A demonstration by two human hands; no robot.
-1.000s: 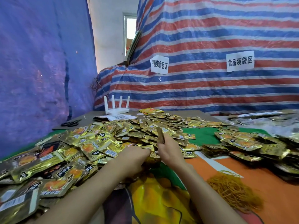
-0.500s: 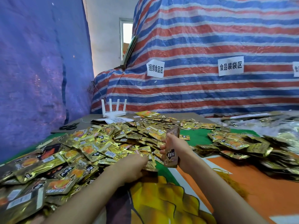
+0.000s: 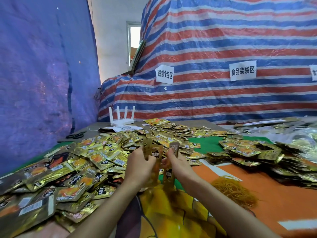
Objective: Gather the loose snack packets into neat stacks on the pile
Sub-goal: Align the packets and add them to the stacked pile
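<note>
A large heap of loose gold snack packets (image 3: 89,162) covers the left and middle of the table. My left hand (image 3: 139,164) grips a few upright gold packets (image 3: 152,152) just above the heap's near edge. My right hand (image 3: 176,163) holds another upright brown-gold packet (image 3: 173,150) close beside them, the two hands almost touching. The held packets are blurred, so their number is unclear. A second mass of packets (image 3: 257,152) lies to the right.
A bundle of orange rubber bands (image 3: 235,191) lies right of my right forearm on the orange and green cloth (image 3: 283,203). A white router (image 3: 120,119) and black scissors (image 3: 76,134) sit at the table's far left. Striped tarpaulin (image 3: 214,48) rises behind.
My left hand has come up off the heap with packets in it and met my right hand. My right hand has moved slightly left with its packet.
</note>
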